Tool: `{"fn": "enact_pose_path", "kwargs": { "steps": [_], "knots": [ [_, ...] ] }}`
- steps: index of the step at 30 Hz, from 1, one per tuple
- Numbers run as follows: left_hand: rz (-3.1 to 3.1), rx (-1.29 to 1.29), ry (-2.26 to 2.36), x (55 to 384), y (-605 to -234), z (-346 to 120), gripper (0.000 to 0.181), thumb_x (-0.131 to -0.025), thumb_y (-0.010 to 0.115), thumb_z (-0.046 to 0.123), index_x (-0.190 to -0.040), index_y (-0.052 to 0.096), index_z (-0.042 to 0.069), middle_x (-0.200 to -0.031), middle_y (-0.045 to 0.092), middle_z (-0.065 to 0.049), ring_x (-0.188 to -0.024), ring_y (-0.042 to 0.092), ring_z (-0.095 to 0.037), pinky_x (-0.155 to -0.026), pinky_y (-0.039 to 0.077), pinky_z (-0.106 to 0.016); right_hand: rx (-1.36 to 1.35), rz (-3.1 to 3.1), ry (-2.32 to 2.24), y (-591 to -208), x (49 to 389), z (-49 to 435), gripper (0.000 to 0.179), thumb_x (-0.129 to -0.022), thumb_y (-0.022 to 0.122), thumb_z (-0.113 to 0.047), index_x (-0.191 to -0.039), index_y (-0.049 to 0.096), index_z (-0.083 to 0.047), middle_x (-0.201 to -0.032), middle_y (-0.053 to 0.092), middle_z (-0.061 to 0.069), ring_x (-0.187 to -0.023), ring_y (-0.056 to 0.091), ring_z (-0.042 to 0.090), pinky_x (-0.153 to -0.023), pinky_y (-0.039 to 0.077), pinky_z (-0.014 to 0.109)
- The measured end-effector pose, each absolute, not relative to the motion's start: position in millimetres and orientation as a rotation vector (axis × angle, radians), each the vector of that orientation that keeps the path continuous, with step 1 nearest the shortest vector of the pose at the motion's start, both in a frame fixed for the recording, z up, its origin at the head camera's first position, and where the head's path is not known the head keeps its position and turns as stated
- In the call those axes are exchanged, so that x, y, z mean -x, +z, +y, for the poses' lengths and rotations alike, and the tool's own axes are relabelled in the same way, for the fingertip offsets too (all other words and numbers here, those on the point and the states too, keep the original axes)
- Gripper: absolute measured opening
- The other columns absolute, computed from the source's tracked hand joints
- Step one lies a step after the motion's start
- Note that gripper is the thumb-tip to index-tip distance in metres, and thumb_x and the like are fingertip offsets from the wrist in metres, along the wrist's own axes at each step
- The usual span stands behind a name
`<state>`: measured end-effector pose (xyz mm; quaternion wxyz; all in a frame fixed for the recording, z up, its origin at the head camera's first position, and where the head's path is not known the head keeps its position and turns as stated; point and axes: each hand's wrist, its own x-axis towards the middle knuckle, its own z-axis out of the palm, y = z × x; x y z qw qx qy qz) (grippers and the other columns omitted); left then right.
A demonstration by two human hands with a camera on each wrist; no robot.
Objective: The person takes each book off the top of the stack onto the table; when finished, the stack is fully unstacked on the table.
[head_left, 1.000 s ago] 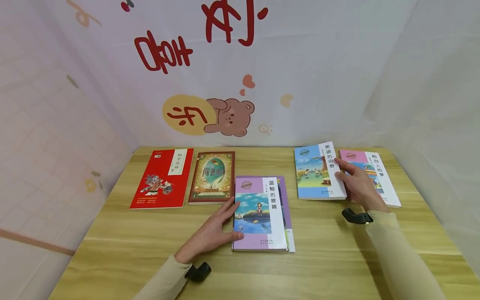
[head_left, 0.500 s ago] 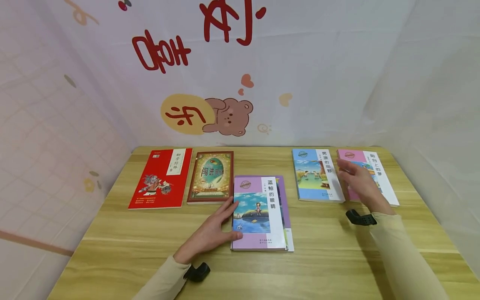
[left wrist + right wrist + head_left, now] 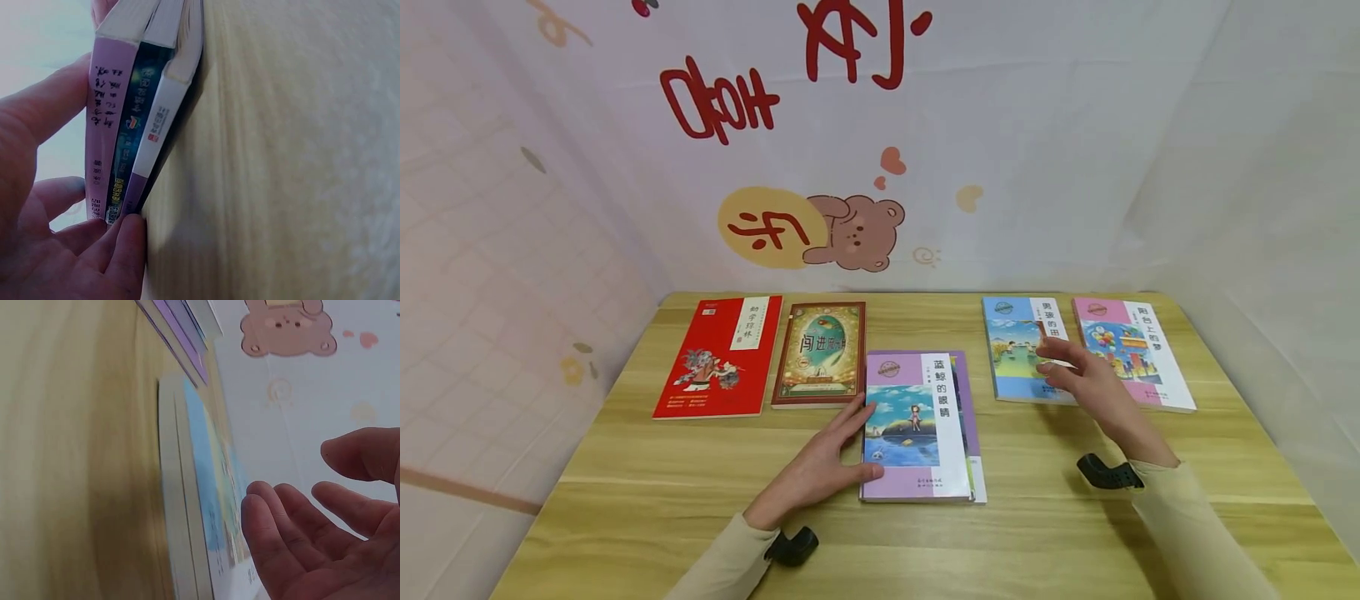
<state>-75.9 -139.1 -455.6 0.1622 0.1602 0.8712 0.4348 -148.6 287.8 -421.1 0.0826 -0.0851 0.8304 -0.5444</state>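
Note:
A stack of three paperback books (image 3: 901, 425) lies at the middle of the table, the top one with a lilac and white cover and a sea picture. My left hand (image 3: 816, 467) rests against its left side, thumb on the lower corner and fingers along the spine edge. Lilac, dark teal and white-purple spines (image 3: 112, 125) show beside the fingers in the left wrist view. My right hand (image 3: 1093, 387) hovers over the lower right of a blue-covered book (image 3: 1018, 354), fingers loosely bent and nothing held. Two page blocks (image 3: 181, 487) show under the blue cover in the right wrist view.
To the right lies a pink and white book (image 3: 1131, 354). A red book (image 3: 718, 358) and a green-gold book with a brown border (image 3: 820, 354) lie at the back left. Behind the wooden table (image 3: 700, 492) hangs a white cloth (image 3: 1037, 167) with a printed bear.
My right hand has let go of the blue book, which now lies flat, then drawn back toward me and left over its cover. The left hand stays at the stack.

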Motion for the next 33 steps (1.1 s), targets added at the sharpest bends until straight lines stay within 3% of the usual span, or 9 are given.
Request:
{"fn": "enact_pose_path", "kwargs": {
  "steps": [3, 6, 10, 22, 30, 33],
  "knots": [
    [2.489, -0.466, 1.249, 75.2, -455.9, -140.4, 0.09, -0.088, 0.08, 0.045, -0.163, 0.035, 0.022, -0.173, 0.017, -0.001, -0.155, 0.022, -0.04, -0.116, 0.027, -0.07, 0.278, 2.46, -1.631, -422.5, 142.7, 277.1, 0.056, -0.109, 0.054, -0.018, -0.157, 0.035, 0.004, -0.149, 0.049, 0.029, -0.117, 0.065, 0.01, -0.091, 0.054, 0.018],
    [2.487, -0.468, 1.246, 75.6, -456.4, -140.0, 0.09, -0.088, 0.08, 0.045, -0.163, 0.035, 0.022, -0.173, 0.017, -0.001, -0.155, 0.021, -0.04, -0.116, 0.027, -0.07, 0.295, 2.453, -1.632, -425.4, 136.4, 267.6, 0.055, -0.108, 0.056, -0.018, -0.155, 0.039, 0.004, -0.147, 0.052, 0.028, -0.123, 0.064, 0.028, -0.092, 0.054, 0.019],
    [2.486, -0.474, 1.243, 75.7, -455.9, -140.0, 0.09, -0.088, 0.08, 0.045, -0.163, 0.035, 0.022, -0.173, 0.016, -0.001, -0.155, 0.022, -0.04, -0.116, 0.027, -0.069, 0.298, 2.499, -1.561, -428.0, 128.4, 256.1, 0.056, -0.107, 0.06, -0.025, -0.154, 0.044, -0.001, -0.145, 0.057, 0.022, -0.125, 0.06, 0.038, -0.091, 0.052, 0.017],
    [2.502, -0.484, 1.228, 76.5, -456.8, -141.1, 0.089, -0.088, 0.08, 0.047, -0.163, 0.036, 0.024, -0.173, 0.018, 0.0, -0.154, 0.023, -0.04, -0.115, 0.028, -0.071, 0.383, 2.481, -1.499, -438.6, 110.3, 226.5, 0.049, -0.105, 0.063, -0.019, -0.148, 0.051, 0.001, -0.139, 0.062, 0.02, -0.124, 0.062, 0.038, -0.095, 0.053, 0.024],
    [2.508, -0.485, 1.202, 75.6, -454.6, -141.9, 0.092, -0.085, 0.08, 0.05, -0.163, 0.036, 0.025, -0.172, 0.018, 0.003, -0.155, 0.024, -0.037, -0.116, 0.027, -0.069, 0.434, 2.479, -1.427, -445.4, 104.2, 210.9, 0.055, -0.103, 0.067, -0.022, -0.148, 0.05, 0.004, -0.136, 0.065, 0.018, -0.123, 0.064, 0.034, -0.106, 0.05, 0.049],
    [2.502, -0.482, 1.186, 75.1, -453.2, -141.4, 0.095, -0.083, 0.08, 0.051, -0.163, 0.036, 0.026, -0.172, 0.017, 0.005, -0.155, 0.024, -0.036, -0.117, 0.027, -0.068, 0.425, 2.455, -1.443, -447.2, 104.2, 207.6, 0.057, -0.102, 0.067, -0.023, -0.149, 0.049, 0.003, -0.137, 0.063, 0.018, -0.124, 0.063, 0.035, -0.107, 0.049, 0.052]
  ]
}}
